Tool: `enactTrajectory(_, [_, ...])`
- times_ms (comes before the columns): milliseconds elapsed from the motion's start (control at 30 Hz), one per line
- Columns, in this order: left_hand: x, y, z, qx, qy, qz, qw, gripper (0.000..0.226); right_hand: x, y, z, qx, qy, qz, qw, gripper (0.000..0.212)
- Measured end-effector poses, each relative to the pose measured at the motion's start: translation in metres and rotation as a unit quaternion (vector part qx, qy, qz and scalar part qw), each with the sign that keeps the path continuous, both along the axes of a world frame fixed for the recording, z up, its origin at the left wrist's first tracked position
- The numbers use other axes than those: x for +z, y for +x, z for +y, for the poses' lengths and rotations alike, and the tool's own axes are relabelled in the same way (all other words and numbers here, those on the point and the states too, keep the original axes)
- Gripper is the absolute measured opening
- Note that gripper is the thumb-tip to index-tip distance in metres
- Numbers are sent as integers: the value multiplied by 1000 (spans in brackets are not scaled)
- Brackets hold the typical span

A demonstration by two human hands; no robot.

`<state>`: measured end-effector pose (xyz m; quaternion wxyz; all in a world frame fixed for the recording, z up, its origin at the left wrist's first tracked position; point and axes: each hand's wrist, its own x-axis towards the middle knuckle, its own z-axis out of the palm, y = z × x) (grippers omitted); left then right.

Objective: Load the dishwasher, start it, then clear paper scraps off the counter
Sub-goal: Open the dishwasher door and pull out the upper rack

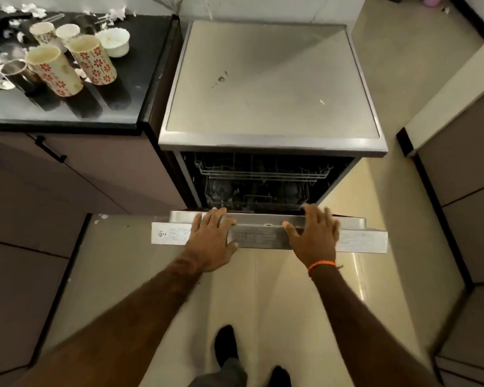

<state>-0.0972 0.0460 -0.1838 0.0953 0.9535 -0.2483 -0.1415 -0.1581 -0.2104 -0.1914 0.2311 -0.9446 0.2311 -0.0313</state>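
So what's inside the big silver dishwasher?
Inside the silver dishwasher, wire racks show through the half-open door, which both hands, left and right, rest on. No dishes show on them, but it is dark and the door hides the bottom.

The dishwasher (271, 88) stands right of the counter (67, 110), touching its side. Its door (268, 233) hangs partly open at the near side, with racks (260, 174) inside behind it. On the counter's far left stand tumblers (92, 62) in a cluster, a bowl (115, 41) just behind them, paper scraps (34, 11) farther back.
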Motion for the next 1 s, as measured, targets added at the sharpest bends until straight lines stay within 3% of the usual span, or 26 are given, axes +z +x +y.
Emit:
enactTrajectory(100, [-5, -24, 1, 24, -3, 7, 1000, 55, -19, -25, -7, 116, -41, 93, 988, 58])
enactTrajectory(267, [-54, -66, 9, 13, 56, 106, 993, 51, -69, -107, -4, 171, -22, 82, 982, 56])
enactTrajectory(400, [-101, -122, 11, 59, 53, 225, 971, 28, -129, -172, 7, 199, -28, 96, 975, 43])
enactTrajectory(533, [-170, -177, 24, 55, 90, 311, 945, 46, -194, -224, 26, 232, -29, 158, 959, 40])
enactTrajectory(733, [-301, -241, 39, 55, 85, 332, 938, 58, -314, -276, 43, 238, -18, 234, 942, 42])
enactTrajectory(900, [-408, -268, 50, 37, 94, 323, 941, 64, -414, -301, 49, 252, -35, 205, 945, 36])
enactTrajectory(1000, [-455, -274, 51, 26, 97, 293, 951, 59, -464, -312, 47, 274, -43, 202, 939, 48])
